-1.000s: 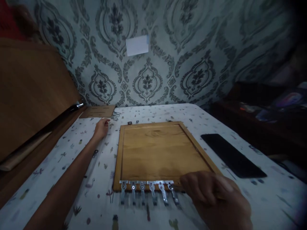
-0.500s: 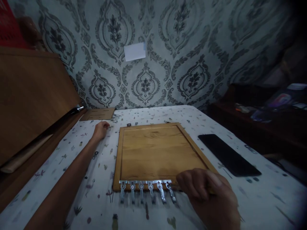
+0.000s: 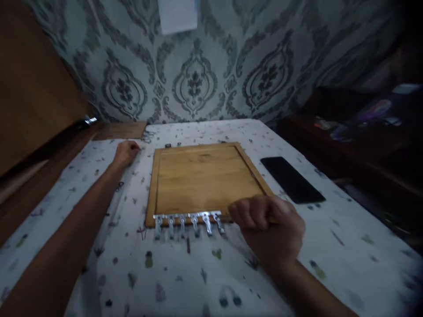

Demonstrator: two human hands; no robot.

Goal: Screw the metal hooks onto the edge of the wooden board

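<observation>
A framed wooden board (image 3: 198,178) lies flat on the patterned cloth in front of me. Several small metal hooks (image 3: 183,224) are lined up along its near edge, their ends hanging over it. My right hand (image 3: 264,220) is closed in a fist at the board's near right corner. A yellowish bit shows between its thumb and fingers, but I cannot make out what it is. Left of the board, my left hand (image 3: 127,152) rests on the cloth with fingertips pinched together. Anything inside that pinch is too small to see.
Small metal pieces (image 3: 148,136) lie beside a flat piece of cardboard (image 3: 120,130) at the back left. A black phone-like slab (image 3: 292,179) is right of the board. A brown wooden panel (image 3: 36,88) stands at left; a patterned wall rises behind.
My view has tilted down, so everything sits higher in the picture. Both hands keep nearly the same places by the board, the left still pinched and the right still closed.
</observation>
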